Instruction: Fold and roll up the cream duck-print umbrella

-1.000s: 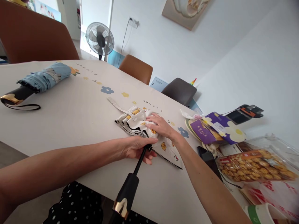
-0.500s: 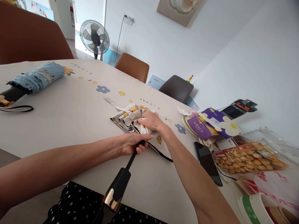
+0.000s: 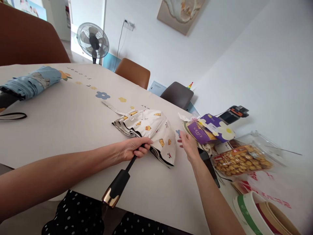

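A white umbrella with small yellow and orange figures lies on the table, its canopy partly folded into loose pleats and its strap stretched out to the upper left. My left hand is closed round the black shaft just below the canopy. The black and gold handle points down toward the table's near edge. My right hand is off the canopy, to its right, fingers apart and holding nothing. It is near the purple box and the dark phone.
A folded blue umbrella lies at the table's left. Along the right side are a bag of nuts or snacks, a plastic bag with red print and a green-and-white roll. Chairs and a fan stand beyond the table.
My right hand has let go of the canopy and moved right, away from it. The canopy's printed right part is now uncovered. My left hand still grips the shaft.
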A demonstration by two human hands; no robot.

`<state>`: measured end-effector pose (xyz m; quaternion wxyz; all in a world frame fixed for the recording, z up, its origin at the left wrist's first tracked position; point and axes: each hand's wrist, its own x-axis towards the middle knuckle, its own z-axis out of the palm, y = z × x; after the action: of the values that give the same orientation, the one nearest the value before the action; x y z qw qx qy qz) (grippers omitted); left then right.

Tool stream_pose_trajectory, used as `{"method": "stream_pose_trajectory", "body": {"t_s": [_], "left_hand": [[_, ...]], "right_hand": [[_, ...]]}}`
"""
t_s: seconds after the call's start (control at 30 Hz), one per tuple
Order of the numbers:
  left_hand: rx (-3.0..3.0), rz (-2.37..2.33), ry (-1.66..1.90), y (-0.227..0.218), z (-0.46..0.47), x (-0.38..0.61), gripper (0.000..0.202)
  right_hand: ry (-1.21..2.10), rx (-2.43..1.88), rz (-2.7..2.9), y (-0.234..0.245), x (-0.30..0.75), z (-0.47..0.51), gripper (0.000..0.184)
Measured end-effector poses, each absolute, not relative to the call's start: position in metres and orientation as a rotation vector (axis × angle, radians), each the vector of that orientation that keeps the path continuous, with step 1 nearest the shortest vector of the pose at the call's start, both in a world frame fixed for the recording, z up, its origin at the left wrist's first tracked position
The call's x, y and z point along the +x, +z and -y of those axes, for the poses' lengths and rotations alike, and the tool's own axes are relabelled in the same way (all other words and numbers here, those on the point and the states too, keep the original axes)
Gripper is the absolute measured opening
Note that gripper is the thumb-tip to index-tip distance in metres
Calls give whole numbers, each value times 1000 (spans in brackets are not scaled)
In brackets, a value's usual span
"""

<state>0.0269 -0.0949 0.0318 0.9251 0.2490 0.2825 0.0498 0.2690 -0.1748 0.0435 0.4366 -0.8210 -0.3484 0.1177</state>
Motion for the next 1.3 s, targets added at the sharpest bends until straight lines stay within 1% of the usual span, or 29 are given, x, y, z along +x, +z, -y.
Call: {"method": "stream_pose_trajectory", "body": {"t_s": [0.1,0.2,0.27,0.33,0.4,0.5,0.6,0.7,0.77,0.87,0.9,1.0,1.1,1.23,1.3], "left_hand": [[543,-540,85,32,96,26,23],[579,-522,84,36,98,25,25],[594,-507,94,38,99,24,25],[612,-505,103,41,99,24,25],[628,-518,116,42,100,23,26],[629,-547,108,40,101,24,27],[628,-569,74,34,103,26,26],[643,-580,49,29,105,27,26],[654,-576,42,27,105,27,27],[653,-573,44,25,105,26,27],[650,-575,49,24,104,26,27],[640,-578,63,23,103,27,27],[621,-586,76,23,103,26,28],[613,-600,82,24,104,26,28],[608,-599,91,24,104,27,28]], "right_hand": [[510,-2039,668,30,265,188,39],[710,-1915,627,22,256,188,43],[768,-1838,593,20,252,185,38],[797,-1724,539,21,251,184,29],[788,-1577,493,26,251,186,22],[732,-1401,482,40,252,194,20],[733,-1377,554,46,253,201,30],[804,-1475,617,37,257,199,39],[819,-1508,537,28,262,194,32],[716,-1449,324,21,271,191,10],[674,-1413,272,21,273,192,6],[648,-1352,209,23,274,195,5],[653,-1400,236,25,272,198,6],[524,-1409,271,25,273,198,6],[588,-1414,306,24,273,199,9]]}}
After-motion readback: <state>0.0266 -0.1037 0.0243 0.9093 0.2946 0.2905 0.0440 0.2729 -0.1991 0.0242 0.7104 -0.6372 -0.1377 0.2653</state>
